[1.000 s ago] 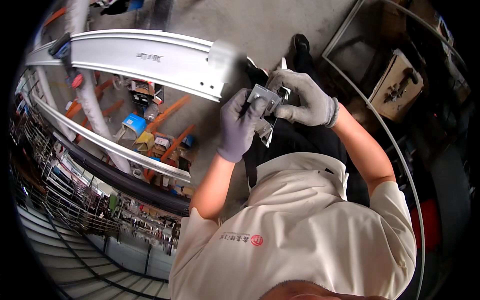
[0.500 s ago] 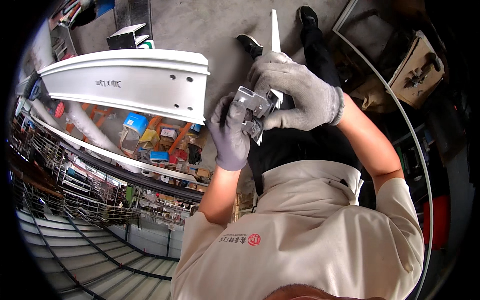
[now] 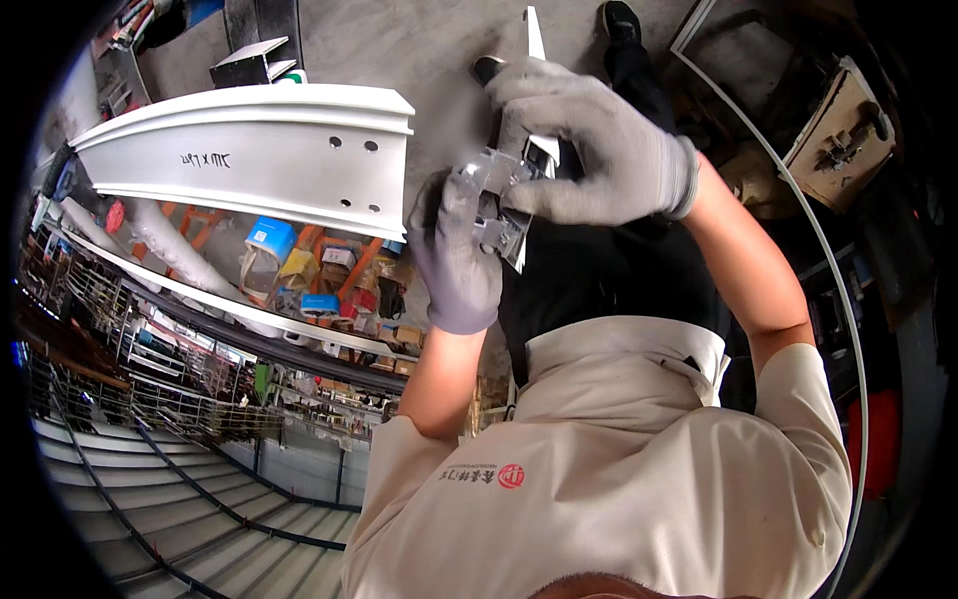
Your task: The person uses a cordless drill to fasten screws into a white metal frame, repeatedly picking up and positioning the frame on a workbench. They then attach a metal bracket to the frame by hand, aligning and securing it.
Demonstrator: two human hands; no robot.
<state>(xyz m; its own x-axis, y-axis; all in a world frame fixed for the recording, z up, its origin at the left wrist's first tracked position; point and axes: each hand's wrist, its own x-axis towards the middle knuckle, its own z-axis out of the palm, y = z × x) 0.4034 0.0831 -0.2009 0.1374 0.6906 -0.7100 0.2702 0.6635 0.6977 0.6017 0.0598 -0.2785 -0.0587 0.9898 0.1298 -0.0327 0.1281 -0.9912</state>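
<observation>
Both my hands wear grey work gloves. My left hand (image 3: pixel 454 255) is closed around a silvery metal corner bracket (image 3: pixel 489 172) with blocky, angular sides. My right hand (image 3: pixel 604 150) wraps round a slim white profile (image 3: pixel 536 38), whose far end sticks out beyond the fingers. Its thumb lies by the bracket, right where the profile's near end meets it. Fingers hide most of that joint, so I cannot tell how far the bracket sits in the profile. To the left lies a wide white profile (image 3: pixel 269 150) with several drilled holes near its right end and handwriting on its face.
Below the wide profile, blue boxes (image 3: pixel 269 238) and small parts sit around an orange frame (image 3: pixel 359 275). A long thin white strip (image 3: pixel 808 200) curves down the right side. Beyond it stands an opened cardboard box (image 3: pixel 838 140). Short profile offcuts (image 3: pixel 249 62) lie at the upper left.
The bracket has turned slightly between my hands, and my right thumb has shifted onto its edge. The wide profile shows a little higher and farther left in the view.
</observation>
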